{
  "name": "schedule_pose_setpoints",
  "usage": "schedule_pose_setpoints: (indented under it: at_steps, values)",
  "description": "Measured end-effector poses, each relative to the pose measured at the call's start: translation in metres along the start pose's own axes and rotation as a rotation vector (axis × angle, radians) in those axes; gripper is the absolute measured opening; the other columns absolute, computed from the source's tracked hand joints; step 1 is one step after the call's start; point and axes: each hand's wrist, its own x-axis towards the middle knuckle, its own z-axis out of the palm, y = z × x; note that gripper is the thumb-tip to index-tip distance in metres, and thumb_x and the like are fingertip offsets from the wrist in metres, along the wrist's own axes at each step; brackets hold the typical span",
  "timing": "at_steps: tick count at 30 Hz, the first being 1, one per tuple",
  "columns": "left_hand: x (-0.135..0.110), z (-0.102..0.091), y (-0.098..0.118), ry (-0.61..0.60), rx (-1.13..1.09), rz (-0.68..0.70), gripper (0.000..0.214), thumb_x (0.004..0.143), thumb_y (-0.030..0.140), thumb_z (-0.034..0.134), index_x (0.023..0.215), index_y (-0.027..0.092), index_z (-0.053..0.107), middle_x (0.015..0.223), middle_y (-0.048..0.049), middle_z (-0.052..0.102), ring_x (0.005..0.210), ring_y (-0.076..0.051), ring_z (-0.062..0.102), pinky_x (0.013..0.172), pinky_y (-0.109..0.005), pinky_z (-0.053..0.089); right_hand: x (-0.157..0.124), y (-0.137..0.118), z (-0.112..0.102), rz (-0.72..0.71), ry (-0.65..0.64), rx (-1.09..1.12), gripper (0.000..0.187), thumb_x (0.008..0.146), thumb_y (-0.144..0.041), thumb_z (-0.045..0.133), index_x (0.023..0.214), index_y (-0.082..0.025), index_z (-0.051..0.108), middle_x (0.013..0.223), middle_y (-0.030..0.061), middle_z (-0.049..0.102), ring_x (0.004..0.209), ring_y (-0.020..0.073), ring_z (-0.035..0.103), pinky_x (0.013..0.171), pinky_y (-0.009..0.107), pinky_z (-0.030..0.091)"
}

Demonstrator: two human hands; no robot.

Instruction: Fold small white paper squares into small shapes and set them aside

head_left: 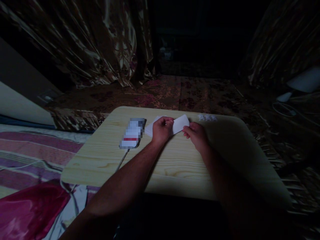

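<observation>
A white slip is over the counter (180, 170), between my hands: the fingers of my left hand (160, 130) pinch its left end, those of my right hand (197, 135) its right end. My left hand partly blocks more white paper (150, 129). Left of that lies a phone (132, 133) — its cable (122, 160) passes behind my left forearm (125, 183) — and small white packets (208, 117) sit near the far edge.

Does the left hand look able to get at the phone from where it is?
Probably yes: the phone lies just left of the left hand, with nothing visible covering it, though that hand seems busy holding the white paper.
</observation>
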Motion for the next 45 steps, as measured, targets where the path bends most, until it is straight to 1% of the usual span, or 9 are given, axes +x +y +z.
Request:
schedule_pose_setpoints:
  at_steps: [3, 9, 14, 20, 26, 33, 36, 39, 45]
  values:
    - [-0.002, -0.002, -0.001, -0.053, 0.071, 0.027, 0.021, 0.076, 0.032, 0.071, 0.088, 0.016, 0.076, 0.079, -0.0033, 0.071, 0.069, -0.014, 0.059, 0.062, -0.024, 0.045, 0.002, -0.001, 0.000, 0.018, 0.042, 0.035, 0.023, 0.074, -0.039, 0.067, 0.071, -0.017, 0.060, 0.065, 0.0010, 0.068, 0.051, 0.0097, 0.056, 0.045, 0.021, 0.040]
    - [-0.003, 0.001, 0.000, -0.198, 0.142, 0.039, 0.022, 0.073, 0.032, 0.071, 0.088, 0.016, 0.076, 0.068, 0.0001, 0.065, 0.060, -0.012, 0.054, 0.057, -0.024, 0.041, 0.012, -0.012, -0.004, 0.036, 0.221, 0.056, 0.022, 0.068, -0.039, 0.069, 0.074, -0.019, 0.062, 0.060, -0.0037, 0.061, 0.051, 0.0097, 0.051, 0.043, 0.020, 0.038]
    - [0.008, 0.013, 0.011, -0.208, 0.019, -0.079, 0.024, 0.066, 0.032, 0.078, 0.082, 0.015, 0.072, 0.065, 0.0008, 0.063, 0.055, -0.010, 0.052, 0.053, -0.023, 0.039, 0.023, -0.028, -0.007, 0.091, 0.188, 0.029, 0.024, 0.061, -0.036, 0.071, 0.076, -0.020, 0.063, 0.057, -0.0041, 0.059, 0.053, 0.0126, 0.054, 0.043, 0.022, 0.041]
    - [0.022, 0.023, 0.021, -0.370, -0.186, -0.263, 0.034, 0.059, 0.038, 0.084, 0.077, 0.013, 0.071, 0.068, -0.0030, 0.068, 0.054, -0.011, 0.055, 0.053, -0.025, 0.043, 0.039, -0.024, -0.009, 0.047, 0.128, 0.133, 0.026, 0.061, -0.040, 0.071, 0.075, -0.019, 0.066, 0.059, -0.0018, 0.064, 0.051, 0.0140, 0.056, 0.046, 0.025, 0.043]
    - [0.039, 0.025, 0.006, -0.220, -0.319, -0.283, 0.026, 0.066, 0.039, 0.078, 0.071, 0.015, 0.067, 0.060, -0.0006, 0.062, 0.050, -0.010, 0.051, 0.047, -0.022, 0.035, 0.053, 0.000, -0.010, 0.067, 0.049, 0.139, 0.027, 0.060, -0.040, 0.076, 0.071, -0.018, 0.065, 0.056, -0.0035, 0.061, 0.050, 0.0129, 0.055, 0.047, 0.024, 0.043]
    - [0.040, 0.029, -0.016, -0.179, -0.165, -0.158, 0.022, 0.068, 0.036, 0.075, 0.076, 0.016, 0.069, 0.060, 0.0013, 0.061, 0.051, -0.010, 0.049, 0.049, -0.023, 0.036, 0.057, 0.020, -0.007, 0.014, 0.085, 0.071, 0.028, 0.064, -0.042, 0.076, 0.071, -0.019, 0.063, 0.060, -0.0030, 0.062, 0.055, 0.0141, 0.057, 0.051, 0.025, 0.042]
    - [0.039, 0.030, -0.017, -0.168, -0.089, -0.127, 0.023, 0.069, 0.035, 0.075, 0.064, 0.016, 0.063, 0.055, 0.0030, 0.055, 0.049, -0.008, 0.044, 0.048, -0.023, 0.032, 0.056, 0.023, -0.006, -0.022, 0.104, 0.047, 0.028, 0.064, -0.041, 0.078, 0.071, -0.019, 0.062, 0.060, -0.0032, 0.062, 0.055, 0.0137, 0.056, 0.050, 0.025, 0.041]
    - [0.039, 0.031, -0.016, -0.124, -0.118, -0.169, 0.019, 0.066, 0.032, 0.077, 0.074, 0.016, 0.070, 0.059, 0.0020, 0.060, 0.052, -0.009, 0.047, 0.051, -0.024, 0.035, 0.056, 0.023, -0.007, -0.037, 0.145, 0.033, 0.027, 0.067, -0.042, 0.077, 0.070, -0.020, 0.061, 0.057, -0.0037, 0.059, 0.053, 0.0132, 0.053, 0.049, 0.025, 0.039]
    - [0.039, 0.032, -0.016, -0.123, -0.159, -0.192, 0.019, 0.065, 0.029, 0.078, 0.075, 0.015, 0.071, 0.061, 0.0007, 0.062, 0.052, -0.010, 0.048, 0.052, -0.024, 0.037, 0.056, 0.024, -0.009, -0.038, 0.144, -0.003, 0.026, 0.068, -0.041, 0.076, 0.072, -0.020, 0.062, 0.062, -0.0018, 0.061, 0.057, 0.0154, 0.056, 0.051, 0.026, 0.041]
